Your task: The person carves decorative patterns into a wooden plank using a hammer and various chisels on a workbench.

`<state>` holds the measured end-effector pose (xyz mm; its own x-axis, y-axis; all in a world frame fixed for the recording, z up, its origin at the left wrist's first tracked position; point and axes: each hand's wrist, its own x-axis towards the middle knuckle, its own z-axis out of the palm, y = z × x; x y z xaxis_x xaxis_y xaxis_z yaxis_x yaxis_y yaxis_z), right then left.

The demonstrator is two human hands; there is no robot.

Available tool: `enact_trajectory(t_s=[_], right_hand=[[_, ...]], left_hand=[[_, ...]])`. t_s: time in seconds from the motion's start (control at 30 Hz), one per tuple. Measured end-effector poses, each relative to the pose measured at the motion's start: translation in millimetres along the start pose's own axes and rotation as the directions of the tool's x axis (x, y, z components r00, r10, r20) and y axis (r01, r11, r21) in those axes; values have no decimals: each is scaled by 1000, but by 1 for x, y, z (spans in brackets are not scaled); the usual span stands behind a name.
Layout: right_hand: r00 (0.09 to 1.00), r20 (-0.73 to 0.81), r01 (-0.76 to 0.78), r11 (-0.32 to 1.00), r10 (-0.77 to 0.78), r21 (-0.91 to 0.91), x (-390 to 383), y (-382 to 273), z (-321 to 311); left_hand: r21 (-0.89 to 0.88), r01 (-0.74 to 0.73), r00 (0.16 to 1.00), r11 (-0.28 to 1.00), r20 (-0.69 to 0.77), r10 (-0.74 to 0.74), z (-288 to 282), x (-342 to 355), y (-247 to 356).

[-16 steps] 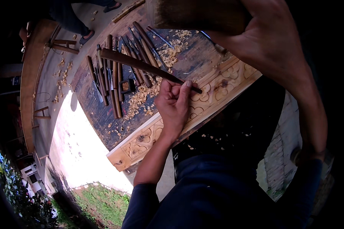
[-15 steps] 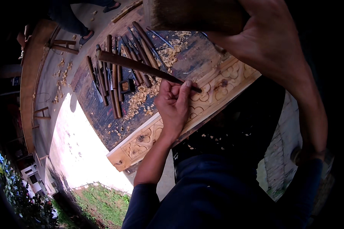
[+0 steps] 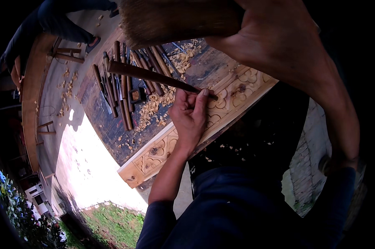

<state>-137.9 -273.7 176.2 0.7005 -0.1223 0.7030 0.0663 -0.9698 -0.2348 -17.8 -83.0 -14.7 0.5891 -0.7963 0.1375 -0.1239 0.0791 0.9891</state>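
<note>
A long carved wooden board, cut with petal and scroll outlines, lies slantwise along the near edge of the workbench. My left hand pinches the lower end of a wood-carving chisel and rests on the board. The chisel's dark handle leans up to the left; its tip meets the carving beside my thumb, though the cutting edge is hidden. Close to the camera, my right hand is closed on a wooden mallet with a frayed end face, raised above the bench. Its fingers are mostly out of sight.
Several wooden-handled chisels lie in a loose row beyond the board, with a small dark square box and curled shavings among them. At the far left, a person in dark trousers is beside a long curved wooden plank.
The mallet in my right hand has moved left and a little lower in the picture. My left hand and the chisel stay nearly still. The other person shows more at the upper left.
</note>
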Motion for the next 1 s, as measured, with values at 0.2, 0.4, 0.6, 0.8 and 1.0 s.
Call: enact_trajectory(t_s=[0.2, 0.4, 0.6, 0.8, 1.0], right_hand=[[999, 41, 13, 1000, -12, -25, 3, -4, 1], [995, 98, 29, 997, -22, -71, 8, -19, -1], [990, 136, 37, 996, -26, -84, 14, -18, -1], [987, 160, 30, 996, -16, -85, 24, -12, -1], [984, 176, 31, 997, -18, -75, 35, -10, 5]], left_hand=[[119, -24, 1000, 993, 15, 22, -7, -1, -4], [60, -43, 999, 997, 4, 42, -1, 0, -2], [72, -42, 999, 997, 0, 42, 0, 1, 4], [160, -131, 991, 978, 27, 129, 0, 2, 6], [142, -78, 997, 987, 24, 75, 0, 1, 7]])
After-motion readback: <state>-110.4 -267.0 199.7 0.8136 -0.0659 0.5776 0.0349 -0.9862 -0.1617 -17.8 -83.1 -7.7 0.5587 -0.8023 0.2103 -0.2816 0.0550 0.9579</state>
